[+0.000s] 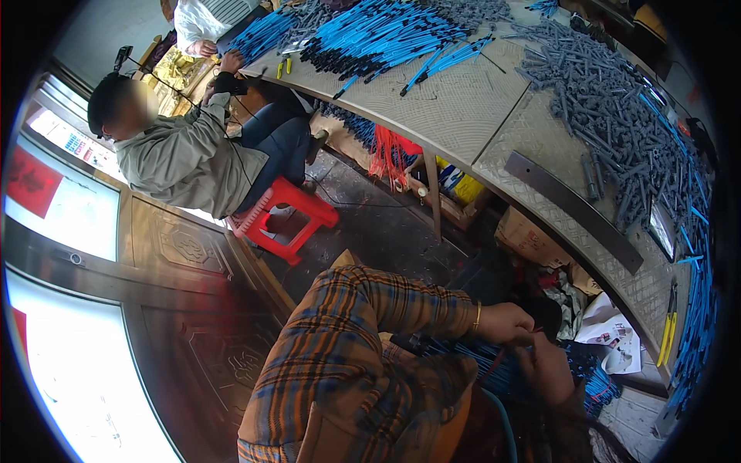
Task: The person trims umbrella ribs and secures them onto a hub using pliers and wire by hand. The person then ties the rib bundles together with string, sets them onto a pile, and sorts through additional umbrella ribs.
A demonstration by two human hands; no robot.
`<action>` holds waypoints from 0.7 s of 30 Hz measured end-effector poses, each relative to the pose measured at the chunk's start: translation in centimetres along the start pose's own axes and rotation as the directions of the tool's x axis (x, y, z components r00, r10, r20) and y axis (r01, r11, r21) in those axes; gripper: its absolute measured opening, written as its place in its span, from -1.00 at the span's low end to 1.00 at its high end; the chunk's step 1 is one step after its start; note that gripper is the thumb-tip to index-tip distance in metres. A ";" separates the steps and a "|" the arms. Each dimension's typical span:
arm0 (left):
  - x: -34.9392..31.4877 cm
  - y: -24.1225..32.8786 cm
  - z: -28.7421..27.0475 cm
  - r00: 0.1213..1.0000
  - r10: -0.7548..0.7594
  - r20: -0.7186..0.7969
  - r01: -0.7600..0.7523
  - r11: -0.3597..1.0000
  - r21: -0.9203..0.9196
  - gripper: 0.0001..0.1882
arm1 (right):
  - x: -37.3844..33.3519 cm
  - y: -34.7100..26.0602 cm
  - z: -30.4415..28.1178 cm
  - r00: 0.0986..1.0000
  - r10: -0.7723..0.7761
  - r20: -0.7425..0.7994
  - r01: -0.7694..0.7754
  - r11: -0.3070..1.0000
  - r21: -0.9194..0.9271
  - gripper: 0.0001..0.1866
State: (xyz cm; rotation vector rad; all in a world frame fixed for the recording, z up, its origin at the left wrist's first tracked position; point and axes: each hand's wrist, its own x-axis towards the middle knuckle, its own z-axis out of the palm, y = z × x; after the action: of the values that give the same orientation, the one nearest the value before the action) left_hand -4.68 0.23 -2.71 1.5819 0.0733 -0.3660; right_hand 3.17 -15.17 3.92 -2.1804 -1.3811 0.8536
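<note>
Low in front of me, beside the table, both my hands meet over a bundle of thin blue rods with dark ends (594,383). My left hand (503,322), with a gold bracelet at the wrist and a plaid sleeve, has its fingers closed on a thin red cord (495,363). Close against it, my right hand (549,372) is also closed, with the same cord running by its fingers. The fingertips overlap, so the exact grip is partly hidden. More of the blue rods run under both hands.
A table (455,131) carries blue rods (378,38), a heap of grey plastic pieces (587,100), a dark metal bar (575,208) and yellow-handled pliers (668,328). Another person (185,154) sits left on a red stool (289,220). Cardboard boxes (532,235) stand underneath.
</note>
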 end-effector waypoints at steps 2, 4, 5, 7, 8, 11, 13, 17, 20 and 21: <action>0.0 -0.1 -0.1 1.000 -0.013 0.029 0.013 1.000 0.010 -0.81 | -0.3 0.7 0.1 0.988 -0.153 0.008 0.151 0.970 -0.190 -0.84; 0.0 -0.2 -0.1 0.999 -0.017 0.045 0.017 1.000 0.012 -0.81 | -0.4 1.5 0.0 0.989 -0.145 0.033 0.149 0.959 -0.241 -0.86; 0.0 -0.3 0.0 0.999 -0.009 0.045 0.009 1.000 -0.006 -0.81 | -0.4 1.9 -0.1 0.989 -0.140 0.057 0.150 0.945 -0.290 -0.87; -0.1 -0.5 0.0 0.999 0.007 0.045 -0.005 0.999 -0.038 -0.80 | -0.5 1.9 -0.2 0.988 -0.133 0.080 0.153 0.929 -0.337 -0.89; 0.0 -0.5 0.0 0.999 0.007 0.045 -0.005 0.999 -0.038 -0.80 | -0.7 1.5 -0.5 0.990 -0.128 0.066 0.140 0.959 -0.246 -0.90; -0.1 -0.5 -0.2 1.000 -0.016 0.014 0.017 0.995 -0.095 -0.80 | -0.8 0.2 -0.5 0.992 -0.118 0.038 0.120 0.991 -0.058 -0.93; -0.2 -0.3 -0.2 1.000 -0.021 0.019 0.023 0.996 -0.090 -0.80 | -0.8 -0.4 0.2 0.987 -0.139 0.086 0.131 0.987 0.091 -0.92; -0.3 -0.3 -0.1 0.999 -0.022 0.026 0.024 0.996 -0.090 -0.81 | -0.6 -0.2 2.3 0.974 -0.226 -0.006 0.226 0.974 0.029 -0.88; 0.3 -0.9 0.2 0.999 0.015 0.034 -0.011 0.993 -0.115 -0.81 | -0.4 0.0 3.3 0.969 -0.238 -0.060 0.234 0.970 -0.066 -0.86; 0.5 -1.1 0.2 0.999 0.026 0.019 -0.024 0.994 -0.106 -0.81 | -0.4 0.1 3.4 0.979 -0.196 -0.056 0.191 0.978 -0.089 -0.85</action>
State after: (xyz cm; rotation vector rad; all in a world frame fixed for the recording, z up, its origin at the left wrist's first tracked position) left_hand -4.55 0.05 -3.86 1.4732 0.0560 -0.3532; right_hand 0.72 -15.44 1.49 -2.0713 -1.5915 0.6599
